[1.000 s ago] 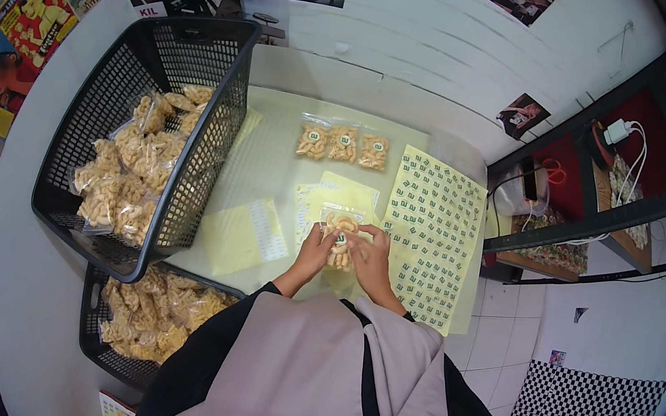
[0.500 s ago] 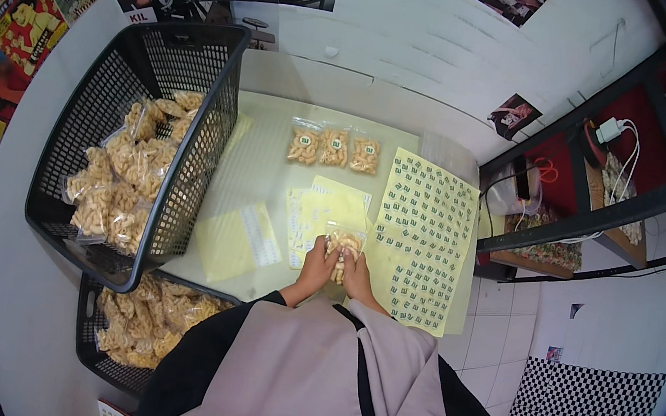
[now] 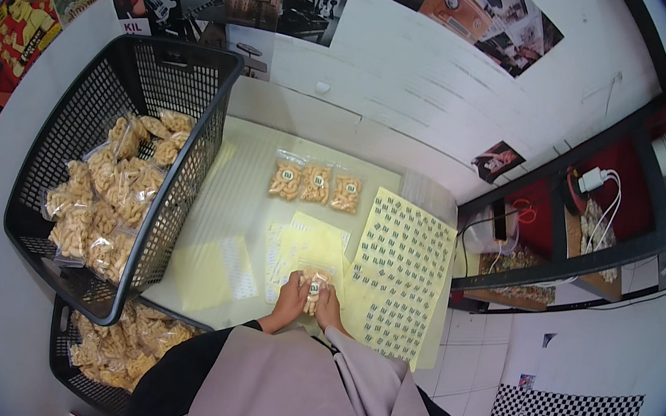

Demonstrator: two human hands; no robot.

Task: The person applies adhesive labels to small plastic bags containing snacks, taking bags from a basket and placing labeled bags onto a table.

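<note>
Between both hands, close to my body, is a small clear bag of pale snacks (image 3: 316, 276) with a round label on its front. My left hand (image 3: 288, 303) grips its left side and my right hand (image 3: 328, 308) its right side, thumbs toward the front. Beneath and beyond the bag lie pale yellow paper sheets (image 3: 307, 242). Farther back, three labelled snack bags (image 3: 316, 184) lie in a row. To the right is a large yellow sticker sheet (image 3: 400, 272), covered in rows of small dark-printed labels with some gaps.
On the left, a black plastic basket (image 3: 141, 246) holds many unlabelled snack bags (image 3: 103, 199). A second black basket (image 3: 61, 341), also with snacks, sits lower beside the table (image 3: 225, 194). A dark-framed shelf (image 3: 561, 267) with cables stands at the right. Another yellow sheet (image 3: 211, 272) lies left of my hands.
My view has tilted up, so everything sits lower in the picture. My fingers have drawn to the bag's sides, and its round label now shows where they covered the front.
</note>
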